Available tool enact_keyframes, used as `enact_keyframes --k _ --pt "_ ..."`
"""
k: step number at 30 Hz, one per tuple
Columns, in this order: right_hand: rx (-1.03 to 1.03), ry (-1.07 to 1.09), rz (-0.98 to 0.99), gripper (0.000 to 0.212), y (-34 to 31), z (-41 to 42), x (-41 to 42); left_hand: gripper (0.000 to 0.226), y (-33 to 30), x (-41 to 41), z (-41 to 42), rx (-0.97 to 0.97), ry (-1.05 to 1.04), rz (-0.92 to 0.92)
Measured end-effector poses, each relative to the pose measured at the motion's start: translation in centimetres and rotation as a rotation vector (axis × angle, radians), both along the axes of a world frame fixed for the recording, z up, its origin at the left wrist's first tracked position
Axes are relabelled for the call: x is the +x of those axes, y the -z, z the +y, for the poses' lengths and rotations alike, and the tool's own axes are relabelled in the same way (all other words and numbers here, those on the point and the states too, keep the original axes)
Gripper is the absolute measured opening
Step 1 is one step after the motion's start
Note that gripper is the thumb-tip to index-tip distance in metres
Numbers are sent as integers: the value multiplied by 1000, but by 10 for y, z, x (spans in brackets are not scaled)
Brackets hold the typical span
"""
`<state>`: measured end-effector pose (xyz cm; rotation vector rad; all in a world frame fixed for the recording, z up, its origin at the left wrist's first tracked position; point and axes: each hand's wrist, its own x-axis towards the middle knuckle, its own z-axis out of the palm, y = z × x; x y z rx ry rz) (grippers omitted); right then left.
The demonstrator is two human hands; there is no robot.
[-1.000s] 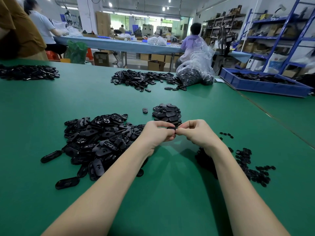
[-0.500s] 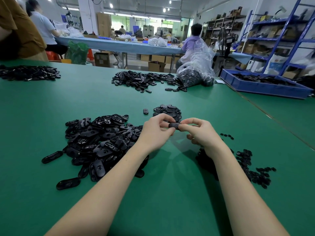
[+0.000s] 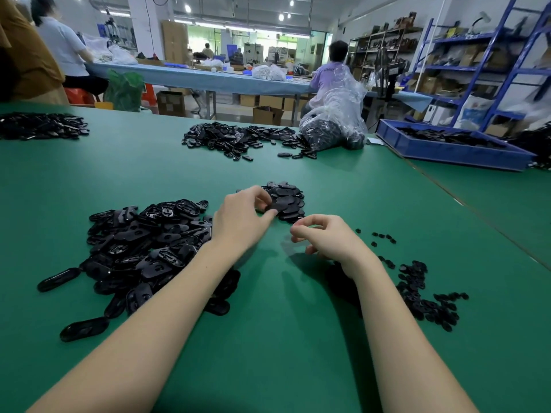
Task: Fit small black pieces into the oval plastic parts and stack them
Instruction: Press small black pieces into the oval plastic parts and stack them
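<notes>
My left hand (image 3: pixel 241 217) pinches a black oval plastic part (image 3: pixel 275 206) at the near edge of a small heap of finished oval parts (image 3: pixel 287 201). Just right of it and nearer to me, my right hand (image 3: pixel 325 238) hovers above the green table (image 3: pixel 283 338) with curled fingers and nothing visible in them. A big loose pile of black oval parts (image 3: pixel 140 251) lies left of my left forearm. Small black pieces (image 3: pixel 423 296) are scattered to the right of my right wrist.
Farther back lie another spread of black parts (image 3: pixel 238 138), a clear plastic bag of parts (image 3: pixel 334 126), and a blue tray (image 3: pixel 450 144) at the right. A further heap (image 3: pixel 38 125) sits far left. People work at a table behind.
My hands were joined on one oval part. They have separated: the left carried the part forward to the small heap, the right let go and drew back toward me.
</notes>
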<state>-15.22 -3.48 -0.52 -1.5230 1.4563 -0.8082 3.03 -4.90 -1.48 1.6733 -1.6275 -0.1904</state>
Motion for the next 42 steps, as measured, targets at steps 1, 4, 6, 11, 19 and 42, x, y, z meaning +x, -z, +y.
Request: enact_keyframes --k 1,4,6,11,19,42 --pt "-6 -11 3 6 1 -1 0 15 -4 -2 -8 15 -10 0" --pt "-7 -67 51 6 6 -3 1 12 -20 -8 -39 83 -18 43" --pt "13 -118 85 9 8 -5 3 10 -31 -14 -60 118 -21 61" --pt "28 -124 102 14 11 -8 2 14 -33 -20 -95 219 -51 6" --pt "24 -138 87 11 11 -8 0 18 -25 -12 -91 210 -39 68" --pt "-34 -118 257 12 14 -10 9 24 -12 55 17 239 46 -101"
